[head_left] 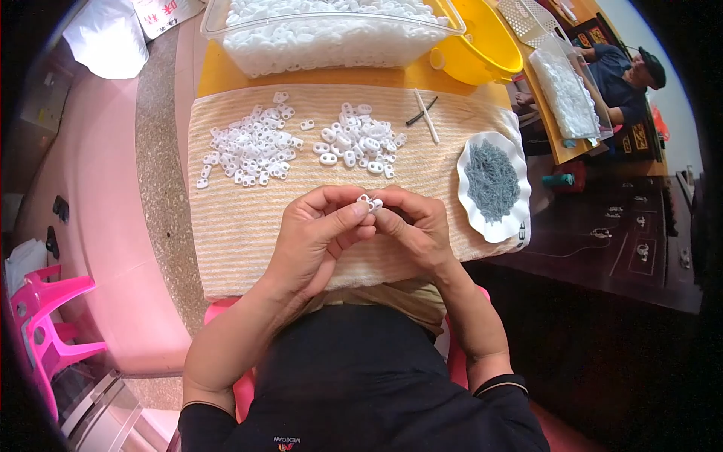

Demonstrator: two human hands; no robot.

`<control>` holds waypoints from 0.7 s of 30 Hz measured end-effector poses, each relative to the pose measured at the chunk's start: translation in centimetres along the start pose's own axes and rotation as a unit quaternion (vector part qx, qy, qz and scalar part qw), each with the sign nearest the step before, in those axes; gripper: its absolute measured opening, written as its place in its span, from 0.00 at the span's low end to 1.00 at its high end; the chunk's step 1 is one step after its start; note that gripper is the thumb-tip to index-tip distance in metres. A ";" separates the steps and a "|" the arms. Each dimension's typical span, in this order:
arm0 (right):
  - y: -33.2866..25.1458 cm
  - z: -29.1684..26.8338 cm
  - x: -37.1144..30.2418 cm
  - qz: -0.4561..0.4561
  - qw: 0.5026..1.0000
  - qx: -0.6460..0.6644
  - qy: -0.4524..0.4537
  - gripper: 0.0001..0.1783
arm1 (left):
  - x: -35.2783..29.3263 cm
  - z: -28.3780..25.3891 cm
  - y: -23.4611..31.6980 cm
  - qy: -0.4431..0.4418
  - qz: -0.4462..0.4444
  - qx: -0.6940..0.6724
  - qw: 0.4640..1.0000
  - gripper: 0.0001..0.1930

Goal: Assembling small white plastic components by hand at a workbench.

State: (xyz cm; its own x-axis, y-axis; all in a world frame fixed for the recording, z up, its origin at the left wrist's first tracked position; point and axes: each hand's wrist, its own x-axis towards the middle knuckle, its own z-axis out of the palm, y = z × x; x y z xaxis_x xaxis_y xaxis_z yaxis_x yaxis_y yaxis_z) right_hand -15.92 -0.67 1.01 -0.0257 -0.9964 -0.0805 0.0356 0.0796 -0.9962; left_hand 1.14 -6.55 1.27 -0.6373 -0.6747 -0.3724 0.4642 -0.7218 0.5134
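Observation:
Above the near part of the striped towel, my left hand [316,230] and my right hand [419,230] meet at the fingertips. Between them they pinch small white plastic pieces [369,202] with round holes, which look like cord-lock parts. Thumbs and forefingers of both hands are closed on these, and the fingers partly hide them. Beyond my left hand spreads a pile of small flat two-holed white pieces [252,147]. Farther to the right lies a smaller heap of rounder, oval two-holed white pieces [358,139].
The towel [241,260] covers the table. At right stands a white scalloped dish [493,232] of small grey spring-like bits [493,181]. A white stick [427,117] crosses a black one. Behind are a clear bin [331,56] and yellow basin [489,53]. Another person [621,79] sits far right.

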 end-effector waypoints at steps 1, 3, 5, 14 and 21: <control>0.0 0.0 0.0 0.002 1.000 0.004 -0.005 0.12 | 0.0 -0.1 0.0 0.001 0.000 -0.001 1.000 0.08; 0.1 0.0 0.0 0.005 1.000 0.014 -0.005 0.13 | 0.1 0.0 0.0 0.002 -0.003 -0.003 1.000 0.08; 0.2 0.1 0.0 0.009 1.000 0.024 -0.005 0.14 | 0.1 0.0 -0.1 0.004 -0.005 -0.004 1.000 0.08; 0.6 -0.5 -0.1 0.048 0.989 0.139 0.001 0.19 | 0.3 -0.2 -0.6 0.010 -0.023 -0.006 1.000 0.09; 0.4 -0.5 -0.2 0.056 0.991 0.123 0.008 0.19 | 0.4 -0.2 -0.7 0.019 -0.024 -0.001 1.000 0.09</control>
State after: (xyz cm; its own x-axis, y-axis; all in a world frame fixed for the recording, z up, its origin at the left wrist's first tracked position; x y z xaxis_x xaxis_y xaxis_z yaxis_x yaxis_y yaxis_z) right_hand -16.41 -0.43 0.59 -0.0237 -0.9811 -0.1918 0.2808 0.1776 -0.9432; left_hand 0.74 -6.33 0.60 -0.6350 -0.6444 -0.4260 0.4346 -0.7539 0.4927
